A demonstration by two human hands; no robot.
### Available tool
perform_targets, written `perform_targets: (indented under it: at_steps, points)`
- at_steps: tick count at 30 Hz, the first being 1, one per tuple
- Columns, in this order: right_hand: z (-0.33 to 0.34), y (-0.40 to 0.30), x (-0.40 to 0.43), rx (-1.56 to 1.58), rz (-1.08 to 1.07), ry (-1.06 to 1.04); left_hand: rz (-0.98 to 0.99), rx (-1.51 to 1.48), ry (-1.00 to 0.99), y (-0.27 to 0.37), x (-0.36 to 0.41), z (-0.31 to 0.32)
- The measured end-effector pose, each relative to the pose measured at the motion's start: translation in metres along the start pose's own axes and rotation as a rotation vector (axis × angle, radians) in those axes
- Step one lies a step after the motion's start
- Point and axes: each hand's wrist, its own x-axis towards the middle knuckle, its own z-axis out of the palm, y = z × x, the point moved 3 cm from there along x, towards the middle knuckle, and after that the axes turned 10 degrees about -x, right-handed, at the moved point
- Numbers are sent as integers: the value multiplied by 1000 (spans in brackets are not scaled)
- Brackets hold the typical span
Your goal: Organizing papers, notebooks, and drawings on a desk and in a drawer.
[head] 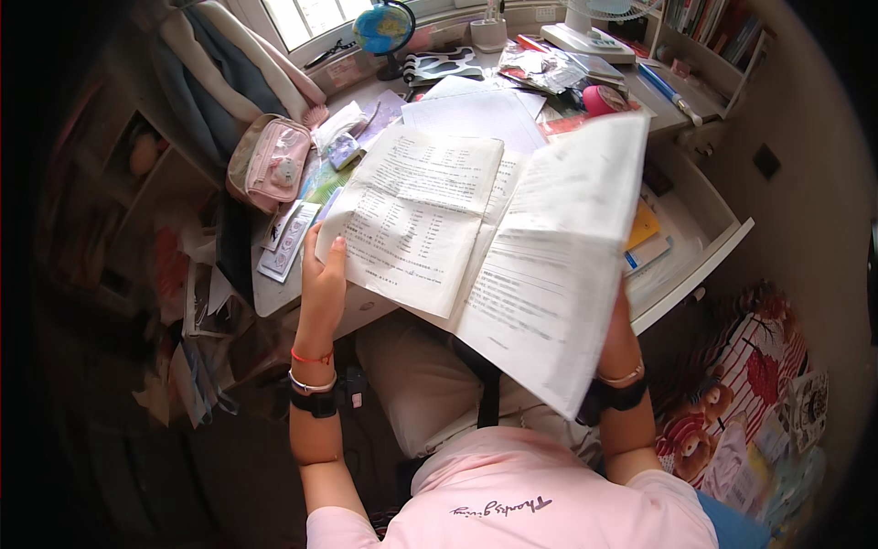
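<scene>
Large printed paper sheets (411, 233), creased across the middle, are spread like an open booklet above my lap and the desk's front edge. My left hand (326, 264) grips their lower left edge, thumb on top of the page. On the right, the raised sheet (562, 261) is blurred and hides my right hand; only the wrist and forearm show behind its edge. More white sheets (473, 113) lie on the desk beyond the booklet. A pink pencil case (278, 161) stands left of the pages, near small printed packets (288, 240).
A globe (384, 31), a cow-patterned notebook (442, 65) and a white fan base (588, 44) stand along the back. A pink tape roll (605, 100) lies at the right of the desk. An open drawer (693, 274) juts out at the right, holding a yellow notebook (641, 225).
</scene>
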Motion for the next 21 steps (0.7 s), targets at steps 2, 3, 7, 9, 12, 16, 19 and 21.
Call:
perform_targets:
  at_steps: [2,3,7,9,12,16,19,21]
  points:
    - [26,9,21,-252,-120,-203,-41,-30,-6,-4,-7,-3]
    - [53,-16,28,-267,-143,-314,-69,-61,-2,-6,-11,-8]
    - [71,29,37,-231,2,-170,-26,-321,-107,-4,-32,-17]
    - [66,49,33,-48,238,165,106,-115,-15,-33,-33,-38]
    - [66,52,34,171,369,119,-179,-241,-34,-33,-40,-13]
    - [67,58,38,255,222,-96,-200,-418,-104,-51,-55,-5]
    - [57,53,27,81,179,-97,-143,-459,-197,-72,-74,-9]
    - [44,45,14,-69,48,-195,-196,-690,-276,-73,-86,4]
